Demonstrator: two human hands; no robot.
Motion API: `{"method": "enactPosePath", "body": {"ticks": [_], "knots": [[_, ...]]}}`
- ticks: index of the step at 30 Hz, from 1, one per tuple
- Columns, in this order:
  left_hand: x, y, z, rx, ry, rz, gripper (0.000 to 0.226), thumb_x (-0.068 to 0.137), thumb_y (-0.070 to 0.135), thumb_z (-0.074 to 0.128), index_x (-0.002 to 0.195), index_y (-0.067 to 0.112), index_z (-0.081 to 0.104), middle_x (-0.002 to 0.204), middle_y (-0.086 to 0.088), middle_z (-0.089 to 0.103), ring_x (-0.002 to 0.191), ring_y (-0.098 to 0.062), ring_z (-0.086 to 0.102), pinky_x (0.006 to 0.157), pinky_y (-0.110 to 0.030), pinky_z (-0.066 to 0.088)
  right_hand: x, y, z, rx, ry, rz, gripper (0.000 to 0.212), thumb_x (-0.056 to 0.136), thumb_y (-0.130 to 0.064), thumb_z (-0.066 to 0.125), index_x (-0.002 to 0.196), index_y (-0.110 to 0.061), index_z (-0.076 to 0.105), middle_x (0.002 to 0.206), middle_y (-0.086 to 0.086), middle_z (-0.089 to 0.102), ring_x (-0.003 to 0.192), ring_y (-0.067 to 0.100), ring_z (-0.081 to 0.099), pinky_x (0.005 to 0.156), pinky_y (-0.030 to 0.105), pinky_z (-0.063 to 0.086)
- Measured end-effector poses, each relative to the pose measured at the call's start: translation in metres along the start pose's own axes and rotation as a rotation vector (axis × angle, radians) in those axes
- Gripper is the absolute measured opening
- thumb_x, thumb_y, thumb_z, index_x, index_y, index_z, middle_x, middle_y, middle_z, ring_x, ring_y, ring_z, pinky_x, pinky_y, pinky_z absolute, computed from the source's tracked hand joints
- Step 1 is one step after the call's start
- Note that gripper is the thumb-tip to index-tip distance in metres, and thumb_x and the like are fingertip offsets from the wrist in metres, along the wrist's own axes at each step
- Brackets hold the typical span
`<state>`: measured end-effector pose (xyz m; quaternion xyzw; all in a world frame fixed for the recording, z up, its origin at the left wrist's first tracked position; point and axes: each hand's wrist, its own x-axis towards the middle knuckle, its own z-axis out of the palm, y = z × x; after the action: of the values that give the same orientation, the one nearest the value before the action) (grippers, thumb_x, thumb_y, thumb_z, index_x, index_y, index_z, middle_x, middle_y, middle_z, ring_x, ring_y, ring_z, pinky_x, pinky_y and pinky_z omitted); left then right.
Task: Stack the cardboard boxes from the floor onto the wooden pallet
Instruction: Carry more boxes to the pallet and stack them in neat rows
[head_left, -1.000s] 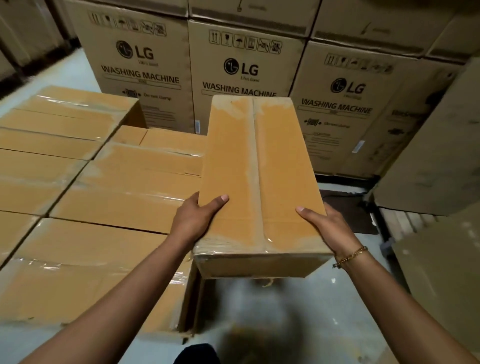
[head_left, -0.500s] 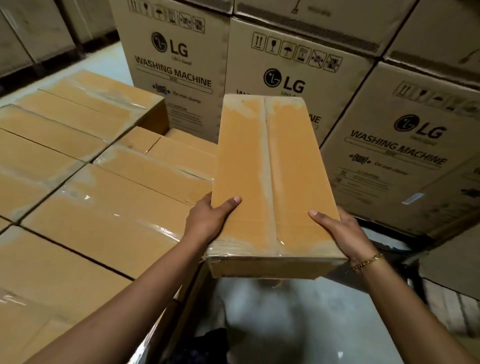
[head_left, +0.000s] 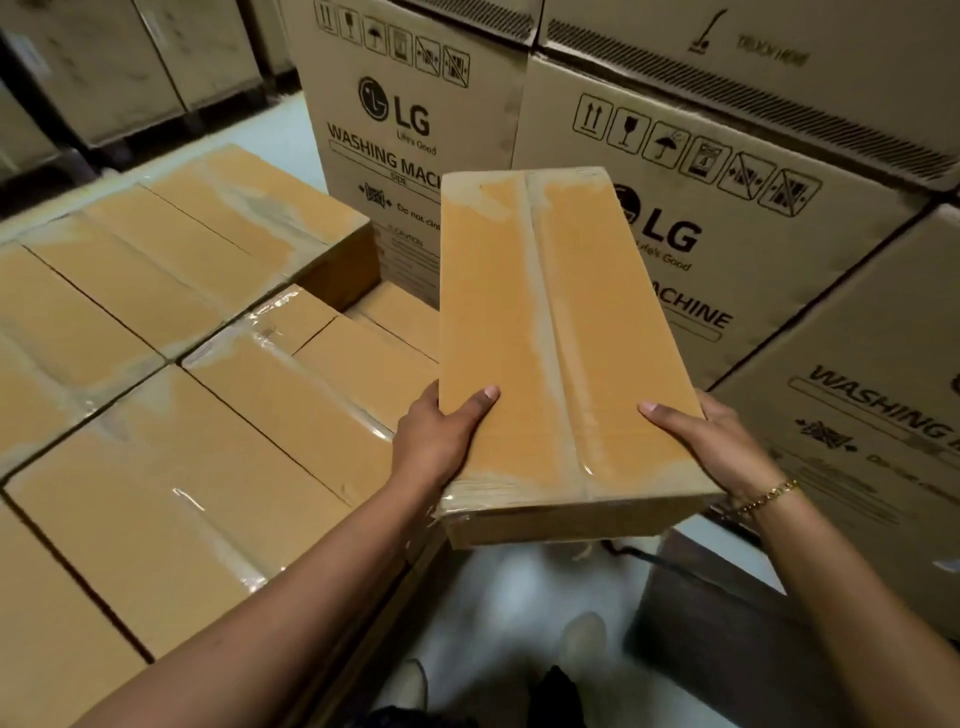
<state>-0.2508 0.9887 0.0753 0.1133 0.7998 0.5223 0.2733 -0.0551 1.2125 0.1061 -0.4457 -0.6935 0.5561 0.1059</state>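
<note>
Carrying step, by the look of it: a long tan cardboard box sealed with clear tape (head_left: 550, 338) held in mid-air at centre frame, clear of the floor and not yet set down. Left hand (head_left: 441, 436) clamped on the near left edge, thumb on top, fingers hidden beneath. Right hand (head_left: 711, 441) wrapped around the near right corner likewise, with a gold chain bracelet (head_left: 763, 499) at the wrist. Spread across the left half of the frame, a layer of taped tan boxes (head_left: 171, 457) already stacked side by side; the wooden pallet presumably under them, hidden. A lower pocket open at mid-frame, just left of the held box, where shorter boxes (head_left: 374, 358) sit below the neighbouring tops. Printed washing-machine cartons (head_left: 727, 218) walling the upper right. Pale floor (head_left: 519, 597) below the box. Next, probably: swinging left, lining the long side up with the stacked rows, then lowering flat without catching fingers underneath.
</note>
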Motion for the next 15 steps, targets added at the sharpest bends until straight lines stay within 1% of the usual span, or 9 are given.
{"method": "enactPosePath", "body": {"ticks": [3,6,7,9,10,11,12,13,15], "knots": [[0.024,0.006,0.034,-0.025,0.093,-0.040,0.074,0.082,0.072,0.070,0.138,0.024,0.061,0.125,0.006,0.072,0.111,-0.021,0.068,0.097,-0.041,0.055,0.066,-0.005,-0.022,-0.063,-0.098,-0.034,0.032,0.091,-0.032,0.075,0.120,-0.024,0.066,0.104,-0.007,0.074,0.091,0.012,0.070,0.069,0.026,0.052],[0.040,0.016,0.077,-0.062,0.220,-0.105,0.098,0.067,0.088,0.064,0.142,0.026,0.058,0.128,0.006,0.071,0.114,-0.020,0.068,0.100,-0.045,0.055,0.128,-0.011,-0.048,-0.120,-0.211,-0.065,0.028,0.090,-0.033,0.075,0.115,-0.026,0.066,0.105,-0.006,0.074,0.093,0.014,0.070,0.072,0.029,0.052],[0.043,0.020,0.092,-0.082,0.257,-0.120,0.098,0.065,0.089,0.063,0.141,0.027,0.059,0.127,0.007,0.072,0.112,-0.020,0.069,0.099,-0.045,0.056,0.148,-0.011,-0.058,-0.142,-0.243,-0.072,0.027,0.090,-0.033,0.076,0.115,-0.025,0.067,0.105,-0.006,0.075,0.093,0.014,0.070,0.074,0.030,0.053],[0.046,0.026,0.122,-0.128,0.324,-0.154,0.088,0.066,0.086,0.064,0.135,0.031,0.062,0.119,0.011,0.074,0.107,-0.017,0.070,0.097,-0.043,0.057,0.182,-0.012,-0.077,-0.184,-0.302,-0.090,0.032,0.089,-0.035,0.077,0.118,-0.024,0.069,0.107,-0.006,0.076,0.097,0.016,0.072,0.079,0.032,0.055],[0.047,0.029,0.137,-0.149,0.349,-0.168,0.082,0.068,0.084,0.065,0.132,0.033,0.064,0.116,0.013,0.075,0.105,-0.016,0.071,0.096,-0.043,0.057,0.195,-0.015,-0.085,-0.205,-0.330,-0.101,0.033,0.089,-0.036,0.077,0.119,-0.025,0.069,0.108,-0.007,0.076,0.097,0.015,0.072,0.079,0.030,0.056],[0.050,0.031,0.151,-0.168,0.370,-0.183,0.080,0.068,0.083,0.066,0.131,0.034,0.064,0.115,0.014,0.075,0.104,-0.015,0.071,0.095,-0.042,0.058,0.209,-0.018,-0.092,-0.219,-0.364,-0.112,0.031,0.090,-0.034,0.076,0.120,-0.026,0.069,0.108,-0.008,0.075,0.096,0.012,0.071,0.075,0.024,0.055],[0.052,0.033,0.164,-0.182,0.389,-0.198,0.083,0.067,0.085,0.065,0.132,0.034,0.063,0.116,0.013,0.075,0.106,-0.016,0.071,0.096,-0.043,0.058,0.222,-0.022,-0.098,-0.230,-0.398,-0.120,0.029,0.092,-0.032,0.075,0.119,-0.027,0.068,0.106,-0.010,0.074,0.093,0.008,0.070,0.069,0.017,0.054],[0.055,0.035,0.175,-0.189,0.413,-0.212,0.088,0.066,0.087,0.063,0.135,0.033,0.062,0.120,0.011,0.074,0.109,-0.017,0.070,0.096,-0.043,0.057,0.235,-0.023,-0.102,-0.240,-0.431,-0.125,0.026,0.093,-0.029,0.073,0.118,-0.028,0.066,0.105,-0.011,0.073,0.091,0.006,0.069,0.065,0.014,0.052],[0.059,0.037,0.196,-0.195,0.453,-0.231,0.090,0.067,0.088,0.061,0.138,0.031,0.060,0.123,0.009,0.073,0.111,-0.018,0.069,0.097,-0.043,0.056,0.257,-0.025,-0.109,-0.271,-0.478,-0.132,0.023,0.092,-0.027,0.073,0.114,-0.029,0.066,0.106,-0.010,0.073,0.092,0.007,0.069,0.069,0.019,0.053]]}}
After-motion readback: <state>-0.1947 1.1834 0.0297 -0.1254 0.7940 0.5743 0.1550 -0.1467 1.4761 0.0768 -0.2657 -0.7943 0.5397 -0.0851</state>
